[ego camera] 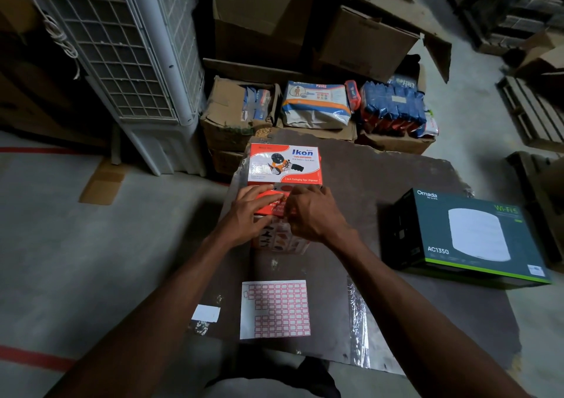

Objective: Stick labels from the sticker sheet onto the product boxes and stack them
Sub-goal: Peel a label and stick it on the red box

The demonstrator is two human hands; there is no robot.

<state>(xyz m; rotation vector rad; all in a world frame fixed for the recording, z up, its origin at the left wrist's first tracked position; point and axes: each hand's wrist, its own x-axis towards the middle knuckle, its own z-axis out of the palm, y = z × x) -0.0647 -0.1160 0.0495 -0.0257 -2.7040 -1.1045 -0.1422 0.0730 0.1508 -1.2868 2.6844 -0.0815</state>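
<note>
Mid-task, by the look of it. Both hands are on an orange tape dispenser box (pixel 270 204) in the middle of the brown table (pixel 396 178). Left hand (pixel 251 214) lies flat on the box top, fingers straight, pressing or steadying, w/ nothing curled round. Right hand (pixel 314 211) is on the box's right side, fingers bent inward at the top face, prob. pressing a label down; can't tell if it pinches a sticker, as the fingertips are hidden behind the knuckles.

Just behind that box, touching or nearly so, stands an Ikon tape dispenser box (pixel 283 164), higher up, so likely sitting on another box — stack already begun, though what's under it is hidden. Can't see a label on its top face.

Sticker sheet (pixel 276 309) lies flat on the table near the person, well apart from the boxes. One blank band across the lower-middle rows + a few gaps at top left, so several labels are already peeled off; most still remain. A small white paper slip (pixel 207 312) sits just left of the sheet.

Omada Wi-Fi box (pixel 467 236) lies at the table's right, untouched, label status unclear.

Left to do, I'd judge: finish this label, put box on stack, maybe the Omada one too.
</note>
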